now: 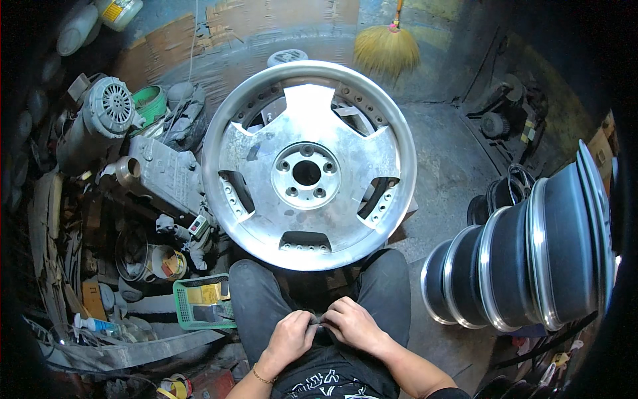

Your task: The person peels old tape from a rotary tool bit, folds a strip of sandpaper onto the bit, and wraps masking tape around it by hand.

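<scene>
- In the head view I see a silvery wheel rim [306, 193] face up in front of the knees [251, 282], filling the upper middle of my picture, its near edge just beyond the hands.
- Its round lip [211, 166] shines; the face mixes bright glare with duller, blotchy metal, and I make out a grey smudge [252, 153] on the left.
- Five openings pierce the face, small bolts or holes showing inside them; five lug holes ring the dark centre bore [306, 173].
- I see the left hand [296, 336] and right hand [349, 326] over the lap, apart from the wheel rim, fingertips drawn together. A small dark grey bit [318, 321] shows where they meet; I cannot tell what it is or whether either hand is clamped on it.
- Beside the left knee I have a green basket [178, 302] with yellow things inside, crowding that side.
- Left of the wheel rim, a grey motor [113, 106] and a boxy grey machine [163, 169] stand amid clutter.
- A row of nested rims [506, 269] blocks the right; a straw broom [387, 52] hangs at the far wall.
</scene>
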{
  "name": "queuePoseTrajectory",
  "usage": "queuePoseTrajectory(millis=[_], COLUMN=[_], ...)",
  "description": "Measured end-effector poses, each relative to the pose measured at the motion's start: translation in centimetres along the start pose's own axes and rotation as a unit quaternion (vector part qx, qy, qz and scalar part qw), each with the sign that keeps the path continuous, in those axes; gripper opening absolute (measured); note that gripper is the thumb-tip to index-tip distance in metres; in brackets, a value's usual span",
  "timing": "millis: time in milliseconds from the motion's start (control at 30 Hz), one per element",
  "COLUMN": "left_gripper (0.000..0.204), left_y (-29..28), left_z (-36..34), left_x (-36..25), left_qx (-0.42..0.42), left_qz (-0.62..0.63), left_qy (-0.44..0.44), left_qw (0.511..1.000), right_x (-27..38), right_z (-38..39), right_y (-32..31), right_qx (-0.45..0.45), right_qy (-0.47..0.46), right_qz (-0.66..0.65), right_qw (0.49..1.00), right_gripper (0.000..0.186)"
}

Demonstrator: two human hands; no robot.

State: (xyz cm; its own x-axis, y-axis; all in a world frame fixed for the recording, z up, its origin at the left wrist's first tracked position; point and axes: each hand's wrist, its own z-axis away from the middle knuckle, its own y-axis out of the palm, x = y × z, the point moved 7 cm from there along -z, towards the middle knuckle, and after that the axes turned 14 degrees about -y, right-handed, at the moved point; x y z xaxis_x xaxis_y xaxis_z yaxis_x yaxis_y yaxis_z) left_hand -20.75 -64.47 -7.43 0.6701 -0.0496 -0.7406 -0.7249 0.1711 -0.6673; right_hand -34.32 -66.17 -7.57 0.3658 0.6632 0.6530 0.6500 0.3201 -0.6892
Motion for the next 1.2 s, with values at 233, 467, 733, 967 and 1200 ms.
queuePoseTrajectory(millis=[233,467,733,967,1200], left_gripper=[0.014,0.014,0.012,0.016,0.017], left_y=[0.14,0.48,0.67,0.58,0.85], left_z=[-0.08,0.05,0.16,-0.02,0.07], left_x=[-0.29,-0.33,-0.14,0.04,0.27], left_qx=[0.009,0.022,0.031,0.028,0.035], left_qz=[-0.010,-0.039,-0.046,-0.029,-0.032], left_qy=[0.003,0.006,0.008,-0.008,-0.011], left_qw=[1.000,0.999,0.998,0.999,0.999], right_x=[-0.07,-0.19,-0.07,-0.14,-0.09], right_z=[0.04,0.06,-0.02,0.00,0.01], right_y=[0.05,0.17,-0.03,0.01,0.15], right_qx=[0.009,0.006,0.003,-0.004,-0.002], right_qy=[-0.008,-0.009,-0.005,-0.006,-0.007], right_qz=[0.007,0.009,0.004,0.005,0.004], right_qw=[1.000,1.000,1.000,1.000,1.000], right_gripper=[0.016,0.016,0.016,0.016,0.017])
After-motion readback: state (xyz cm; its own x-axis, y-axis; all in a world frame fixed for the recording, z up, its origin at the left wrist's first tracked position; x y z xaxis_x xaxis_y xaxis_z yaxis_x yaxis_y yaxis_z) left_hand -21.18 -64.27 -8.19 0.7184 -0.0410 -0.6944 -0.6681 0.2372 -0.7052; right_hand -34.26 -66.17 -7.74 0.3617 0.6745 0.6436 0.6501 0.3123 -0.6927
